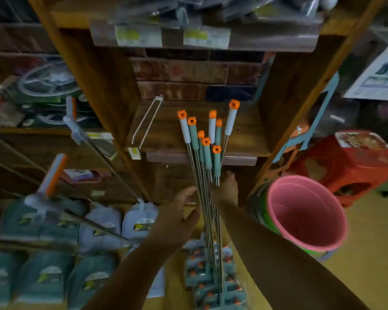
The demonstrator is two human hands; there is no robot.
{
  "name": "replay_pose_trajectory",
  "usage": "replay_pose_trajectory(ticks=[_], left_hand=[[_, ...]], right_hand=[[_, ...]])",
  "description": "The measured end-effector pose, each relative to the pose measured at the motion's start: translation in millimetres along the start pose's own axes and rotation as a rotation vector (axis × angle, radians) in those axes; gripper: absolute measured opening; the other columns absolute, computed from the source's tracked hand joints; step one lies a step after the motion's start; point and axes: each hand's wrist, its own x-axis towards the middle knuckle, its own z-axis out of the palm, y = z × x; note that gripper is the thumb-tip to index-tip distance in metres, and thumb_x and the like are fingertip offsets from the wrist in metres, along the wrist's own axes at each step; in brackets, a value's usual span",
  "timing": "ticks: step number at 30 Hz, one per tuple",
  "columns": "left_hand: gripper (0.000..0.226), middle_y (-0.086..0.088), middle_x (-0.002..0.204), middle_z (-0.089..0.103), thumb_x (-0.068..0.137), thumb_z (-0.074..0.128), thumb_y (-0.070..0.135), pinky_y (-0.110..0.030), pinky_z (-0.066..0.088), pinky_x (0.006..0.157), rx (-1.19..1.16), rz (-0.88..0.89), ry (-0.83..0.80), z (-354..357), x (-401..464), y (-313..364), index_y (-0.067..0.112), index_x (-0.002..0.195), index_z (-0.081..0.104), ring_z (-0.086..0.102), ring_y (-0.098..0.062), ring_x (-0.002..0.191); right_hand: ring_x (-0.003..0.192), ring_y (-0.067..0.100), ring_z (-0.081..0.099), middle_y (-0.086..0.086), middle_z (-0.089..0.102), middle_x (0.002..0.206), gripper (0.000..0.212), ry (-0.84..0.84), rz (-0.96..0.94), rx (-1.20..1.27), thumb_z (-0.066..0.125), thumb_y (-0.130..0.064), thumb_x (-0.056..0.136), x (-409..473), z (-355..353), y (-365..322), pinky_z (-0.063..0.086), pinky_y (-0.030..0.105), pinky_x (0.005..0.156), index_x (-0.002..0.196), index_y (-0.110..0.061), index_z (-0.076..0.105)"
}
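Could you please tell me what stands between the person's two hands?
The bundle of metal mop poles, with orange-capped handles, rises between the left hand and the right hand, as the head view shows.

We see teal and pale-grey mop handles [208,157] capped orange; at four o'clock a pink bucket [300,220], at three a red stool [345,171].

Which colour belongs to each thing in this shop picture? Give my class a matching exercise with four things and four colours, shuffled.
Things:
1 top bucket
2 plastic stool
3 caps on the mop handles
4 shelf board

Colours:
a orange
b brown
c pink
d red

Pairs: 1-c, 2-d, 3-a, 4-b
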Motion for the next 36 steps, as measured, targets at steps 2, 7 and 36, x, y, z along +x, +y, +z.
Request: replay_pose_trajectory(ticks=[2, 7, 36], left_hand=[[0.055, 0.009, 0.144, 0.058, 0.095, 0.06, 0.035, -0.044, 0.048, 0.112, -0.016, -0.005, -0.019, 11, 27, -11, 0.027, 0.147, 0.044, 0.053, -0.01, 0.135], [0.052, 0.006, 0.141, 0.061, 0.094, 0.059, 0.038, -0.047, 0.048, 0.112, -0.061, -0.079, -0.038, 38, 85, -48, 0.027, 0.143, 0.048, 0.056, -0.011, 0.133], [0.039, -0.011, 0.127, 0.065, 0.097, 0.062, 0.007, -0.014, 0.045, 0.082, -0.189, -0.393, -0.184, 60, -155, -48, 0.007, 0.135, 0.056, 0.062, -0.026, 0.121]], right_hand=[[0.112, 0.029, 0.055, 0.008, 0.056, 0.122, 0.06, 0.024, 0.024, -0.045, 0.068, -0.038, 0.073, 17, 11, 4, 0.049, 0.045, 0.095, 0.125, -0.02, 0.042], [0.109, 0.029, 0.055, 0.007, 0.054, 0.117, 0.063, 0.001, 0.093, -0.157, 0.076, -0.04, 0.067, 58, 43, 40, 0.049, 0.044, 0.089, 0.116, -0.021, 0.042], [0.066, 0.002, 0.061, -0.009, 0.065, 0.072, 0.005, -0.183, 0.022, 0.004, 0.066, -0.018, 0.088, -198, -88, 110, 0.044, 0.025, 0.059, 0.093, -0.016, 0.065]])
